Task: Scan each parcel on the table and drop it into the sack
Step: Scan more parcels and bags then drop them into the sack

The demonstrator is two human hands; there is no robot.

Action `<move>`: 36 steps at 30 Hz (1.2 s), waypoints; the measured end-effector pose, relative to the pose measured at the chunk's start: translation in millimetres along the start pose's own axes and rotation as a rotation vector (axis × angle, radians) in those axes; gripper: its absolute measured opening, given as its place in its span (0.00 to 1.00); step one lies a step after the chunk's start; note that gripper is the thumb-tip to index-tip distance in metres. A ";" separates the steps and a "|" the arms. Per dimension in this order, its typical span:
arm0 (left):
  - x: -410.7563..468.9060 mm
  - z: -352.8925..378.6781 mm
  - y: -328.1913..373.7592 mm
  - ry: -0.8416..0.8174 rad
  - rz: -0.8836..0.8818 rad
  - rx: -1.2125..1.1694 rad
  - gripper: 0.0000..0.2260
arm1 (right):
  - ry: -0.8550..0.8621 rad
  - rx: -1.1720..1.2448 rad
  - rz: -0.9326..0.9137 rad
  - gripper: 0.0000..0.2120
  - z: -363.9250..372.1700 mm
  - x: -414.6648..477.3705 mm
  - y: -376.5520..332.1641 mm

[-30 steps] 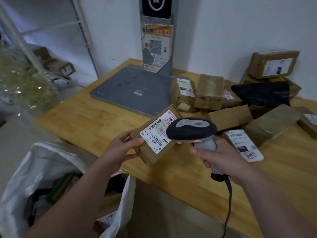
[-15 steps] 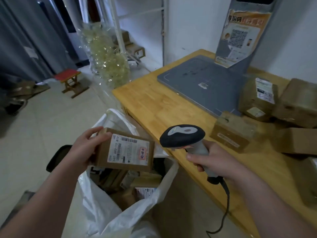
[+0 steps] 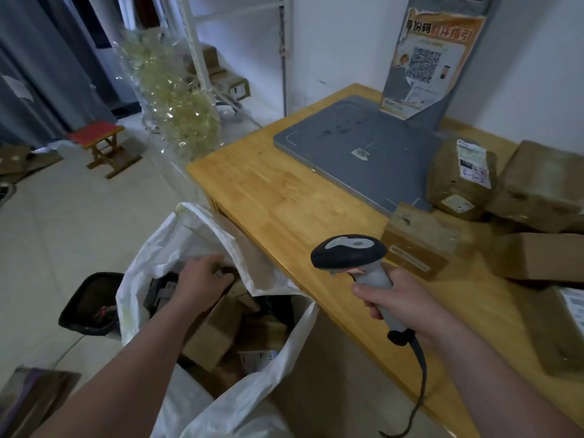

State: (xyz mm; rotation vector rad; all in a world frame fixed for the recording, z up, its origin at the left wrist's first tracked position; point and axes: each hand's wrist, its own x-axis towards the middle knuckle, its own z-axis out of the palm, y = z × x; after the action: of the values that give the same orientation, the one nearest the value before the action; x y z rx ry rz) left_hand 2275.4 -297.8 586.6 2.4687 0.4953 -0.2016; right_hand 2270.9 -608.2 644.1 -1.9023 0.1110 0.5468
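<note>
Several parcels (image 3: 417, 245) left on surface (image 3: 284, 197). Left hand (image 3: 202, 279) down in sack (image 3: 189, 229), grip unclear; right hand (image 3: 401, 298) clenched on scanner (image 3: 347, 251). Drop step; next, probably fetching nearest parcel.

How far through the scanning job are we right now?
Partly done. Several boxes already lie in the white sack. The left hand reaches into the sack's mouth; whether it grips a parcel cannot be told. The right hand holds the scanner over the table. Left to do: the small box near the scanner and more parcels at the right.
</note>
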 end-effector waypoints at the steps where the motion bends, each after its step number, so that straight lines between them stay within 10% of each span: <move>1: 2.3 1.5 16.3 -0.016 0.035 -0.028 0.20 | 0.025 0.026 0.009 0.06 -4.4 -1.3 1.2; 15: 27.8 90.2 229.8 -0.366 0.514 -0.075 0.25 | 0.578 0.476 0.041 0.09 -89.8 -8.6 36.5; 22: 38.1 123.3 263.7 -0.531 0.492 -0.148 0.29 | 0.562 0.764 0.178 0.08 -105.4 13.9 38.0; 31: 15.2 123.0 232.8 -0.395 0.682 -0.086 0.50 | 0.580 0.876 0.116 0.09 -102.3 -2.4 41.5; 36: 0.2 120.7 217.3 -0.237 0.816 0.023 0.42 | 0.516 0.875 0.091 0.14 -104.7 -18.4 41.1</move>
State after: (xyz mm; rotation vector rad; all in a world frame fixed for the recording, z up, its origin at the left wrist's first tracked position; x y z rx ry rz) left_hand 2357.8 -531.5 605.8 2.4137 -0.6164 -0.1546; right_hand 2274.5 -722.1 647.4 -1.1317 0.6623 0.0156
